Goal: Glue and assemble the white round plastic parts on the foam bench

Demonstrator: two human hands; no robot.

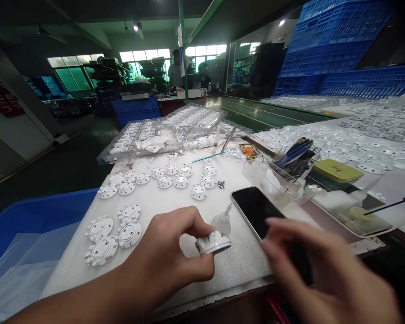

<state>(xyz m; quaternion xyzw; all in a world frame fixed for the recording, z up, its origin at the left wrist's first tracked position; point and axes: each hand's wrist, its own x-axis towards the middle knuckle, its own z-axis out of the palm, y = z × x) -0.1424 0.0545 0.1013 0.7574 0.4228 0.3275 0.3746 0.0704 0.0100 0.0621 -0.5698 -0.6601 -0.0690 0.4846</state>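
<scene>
My left hand (165, 247) pinches a round white disc part (214, 244) with small knobs on its rim, tilted so that its edge faces me. Just behind that part stands a small translucent squeeze bottle (222, 221) with a narrow tip. My right hand (327, 274) is blurred by motion, curled at the near edge of a smartphone (254, 207); whether its fingers hold anything does not show. Several similar white discs (130, 233) lie on the white work surface to the left and farther back. Beside them is a little pile of tiny dark pieces (221, 184).
Clear trays (138, 135) of small white parts sit at the back. On the right are an organizer with tools (295, 153), a yellow tin (337, 171) and many flat white parts (371, 148). Blue crates (324, 49) tower behind. A blue bin (54, 202) stands left. People (175, 69) are far off.
</scene>
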